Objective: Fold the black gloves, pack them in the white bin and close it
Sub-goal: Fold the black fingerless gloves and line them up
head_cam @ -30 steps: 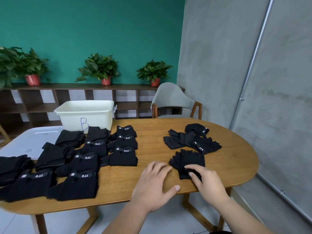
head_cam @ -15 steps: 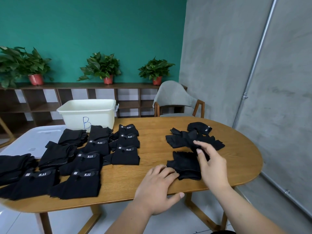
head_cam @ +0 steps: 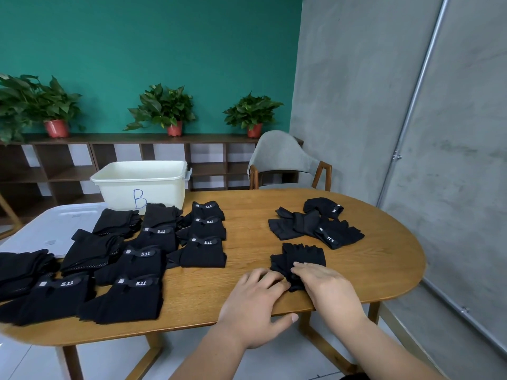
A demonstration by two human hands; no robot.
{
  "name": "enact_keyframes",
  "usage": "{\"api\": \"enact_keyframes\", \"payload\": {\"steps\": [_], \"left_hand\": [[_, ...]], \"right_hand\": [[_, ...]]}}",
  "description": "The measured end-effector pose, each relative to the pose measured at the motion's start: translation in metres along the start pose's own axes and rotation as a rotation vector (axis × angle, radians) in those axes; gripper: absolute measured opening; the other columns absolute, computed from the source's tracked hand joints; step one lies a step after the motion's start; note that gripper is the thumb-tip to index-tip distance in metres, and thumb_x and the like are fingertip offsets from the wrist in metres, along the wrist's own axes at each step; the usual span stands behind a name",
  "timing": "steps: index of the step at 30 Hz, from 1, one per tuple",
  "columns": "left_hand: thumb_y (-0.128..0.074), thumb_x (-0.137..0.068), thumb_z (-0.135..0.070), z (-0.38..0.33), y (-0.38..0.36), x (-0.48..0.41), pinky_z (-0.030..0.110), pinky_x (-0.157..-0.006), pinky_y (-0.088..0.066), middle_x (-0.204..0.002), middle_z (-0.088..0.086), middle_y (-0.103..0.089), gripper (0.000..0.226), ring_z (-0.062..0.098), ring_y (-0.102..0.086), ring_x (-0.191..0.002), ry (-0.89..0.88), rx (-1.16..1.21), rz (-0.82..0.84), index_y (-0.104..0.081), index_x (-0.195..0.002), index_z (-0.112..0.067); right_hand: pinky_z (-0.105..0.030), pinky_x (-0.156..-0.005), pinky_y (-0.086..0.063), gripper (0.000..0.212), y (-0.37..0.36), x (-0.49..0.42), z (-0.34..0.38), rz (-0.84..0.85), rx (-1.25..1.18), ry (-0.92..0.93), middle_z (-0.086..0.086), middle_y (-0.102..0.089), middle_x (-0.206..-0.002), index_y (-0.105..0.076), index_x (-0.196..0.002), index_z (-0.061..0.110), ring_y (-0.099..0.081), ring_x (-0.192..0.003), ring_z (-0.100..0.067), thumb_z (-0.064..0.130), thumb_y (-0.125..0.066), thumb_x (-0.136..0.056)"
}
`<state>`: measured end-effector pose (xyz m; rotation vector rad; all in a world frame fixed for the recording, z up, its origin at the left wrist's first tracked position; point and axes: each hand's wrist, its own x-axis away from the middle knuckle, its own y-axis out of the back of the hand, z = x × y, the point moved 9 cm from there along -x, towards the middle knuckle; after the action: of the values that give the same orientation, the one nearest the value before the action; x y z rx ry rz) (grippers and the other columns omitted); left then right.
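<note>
Head | folded gloves (head_cam: pixel 131 270) rowed counter (head_cam: pixel 247 209) left, unpacked | white bin (head_cam: pixel 142 182) open, lid (head_cam: pixel 55 229) beside | loose gloves (head_cam: pixel 315 226) unfolded right | left grip (head_cam: pixel 255 300), right grip (head_cam: pixel 326 286) flat, fingers straight, pressing one glove (head_cam: pixel 304 256) near front edge

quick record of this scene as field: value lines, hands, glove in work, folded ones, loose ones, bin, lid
glove in work: black fingerless glove near the front edge of the oval wooden table
left hand: flat on the table, fingertips at that glove's left edge
right hand: fingers laid on that glove
folded black gloves: rows on the table's left half, 5.11 labels up
unfolded black gloves: loose pile, far right
white plastic bin: open, marked B, behind the rows; inside not visible
flat white lid: off, front-left of the bin
</note>
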<state>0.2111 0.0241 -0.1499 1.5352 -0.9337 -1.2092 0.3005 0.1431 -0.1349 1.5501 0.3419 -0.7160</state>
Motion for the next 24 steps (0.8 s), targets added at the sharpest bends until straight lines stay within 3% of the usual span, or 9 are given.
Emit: {"api": "enact_keyframes", "payload": {"steps": [2, 5, 8, 11, 15, 17, 20, 22, 24], "left_hand": [[-0.031, -0.095, -0.080, -0.001, 0.000, 0.000, 0.039, -0.119, -0.028, -0.155, -0.017, -0.037, 0.076, 0.014, -0.024, -0.147, -0.005, -0.009, 0.005, -0.043, -0.155, -0.034], [-0.030, -0.095, -0.080, -0.001, 0.000, 0.000, 0.039, -0.119, -0.028, -0.156, -0.017, -0.037, 0.076, 0.014, -0.024, -0.147, -0.003, -0.005, 0.011, -0.042, -0.156, -0.034], [-0.031, -0.095, -0.080, 0.000, 0.001, 0.000, 0.039, -0.119, -0.027, -0.155, -0.018, -0.037, 0.076, 0.014, -0.025, -0.146, 0.001, 0.004, 0.006, -0.042, -0.156, -0.035], [-0.031, -0.095, -0.080, -0.001, 0.001, 0.001, 0.038, -0.119, -0.026, -0.156, -0.019, -0.037, 0.075, 0.013, -0.024, -0.146, 0.001, 0.006, 0.008, -0.042, -0.155, -0.036], [-0.030, -0.095, -0.080, -0.001, 0.002, 0.000, 0.039, -0.119, -0.027, -0.156, -0.018, -0.036, 0.075, 0.014, -0.024, -0.147, 0.001, 0.004, 0.010, -0.042, -0.155, -0.036], [-0.030, -0.096, -0.080, -0.001, 0.001, 0.000, 0.040, -0.119, -0.026, -0.156, -0.018, -0.037, 0.075, 0.015, -0.024, -0.147, -0.003, 0.001, 0.011, -0.042, -0.155, -0.036], [-0.030, -0.096, -0.080, 0.000, 0.001, 0.000, 0.041, -0.119, -0.026, -0.157, -0.017, -0.036, 0.076, 0.015, -0.024, -0.148, -0.002, 0.001, 0.011, -0.042, -0.155, -0.036], [-0.030, -0.096, -0.080, -0.001, 0.002, 0.000, 0.041, -0.119, -0.027, -0.157, -0.018, -0.036, 0.075, 0.015, -0.024, -0.148, -0.002, 0.004, 0.011, -0.043, -0.155, -0.036], [-0.031, -0.096, -0.080, -0.001, 0.001, 0.000, 0.042, -0.118, -0.028, -0.157, -0.017, -0.036, 0.074, 0.015, -0.025, -0.148, -0.003, 0.007, 0.018, -0.043, -0.154, -0.036]], "right_hand": [[-0.034, -0.084, -0.064, 0.061, -0.004, 0.001, 0.004, 0.013, 0.033, 0.011, 0.003, -0.077, -0.119, -0.079, -0.114, 0.021, -0.076, -0.105, -0.016, 0.004, -0.097, -0.058], [-0.029, -0.082, -0.063, 0.048, -0.008, 0.000, 0.000, 0.034, -0.051, -0.037, 0.007, -0.077, -0.118, -0.077, -0.113, 0.024, -0.075, -0.102, -0.014, 0.001, -0.089, -0.073], [-0.032, -0.091, -0.061, 0.038, -0.007, -0.001, -0.009, 0.065, -0.137, -0.049, 0.011, -0.073, -0.128, -0.072, -0.121, 0.028, -0.070, -0.114, -0.010, 0.005, -0.075, -0.090], [-0.034, -0.101, -0.057, 0.034, -0.007, -0.001, -0.012, 0.138, -0.189, -0.028, 0.012, -0.070, -0.134, -0.072, -0.122, 0.029, -0.067, -0.122, -0.009, 0.007, -0.070, -0.096], [-0.025, -0.110, -0.047, 0.027, -0.004, -0.004, -0.011, 0.259, -0.236, -0.041, 0.019, -0.060, -0.143, -0.068, -0.122, 0.035, -0.054, -0.133, 0.000, 0.020, -0.062, -0.100], [-0.019, -0.107, -0.043, 0.023, 0.003, -0.012, -0.012, 0.280, -0.299, -0.099, 0.026, -0.056, -0.144, -0.065, -0.120, 0.042, -0.050, -0.132, 0.008, 0.034, -0.055, -0.101], [-0.018, -0.098, -0.044, 0.030, 0.010, -0.028, -0.027, 0.166, -0.497, -0.297, 0.026, -0.061, -0.136, -0.065, -0.125, 0.043, -0.056, -0.122, 0.009, 0.029, -0.046, -0.107], [-0.022, -0.107, -0.040, 0.039, -0.009, -0.033, -0.033, 0.289, -0.475, -0.378, 0.019, -0.055, -0.149, -0.056, -0.145, 0.038, -0.050, -0.134, 0.001, 0.028, -0.040, -0.111], [-0.025, -0.125, -0.019, 0.050, -0.042, -0.030, -0.031, 0.582, -0.316, -0.324, 0.013, -0.029, -0.169, -0.039, -0.160, 0.030, -0.020, -0.156, -0.005, 0.030, -0.037, -0.111]]}}
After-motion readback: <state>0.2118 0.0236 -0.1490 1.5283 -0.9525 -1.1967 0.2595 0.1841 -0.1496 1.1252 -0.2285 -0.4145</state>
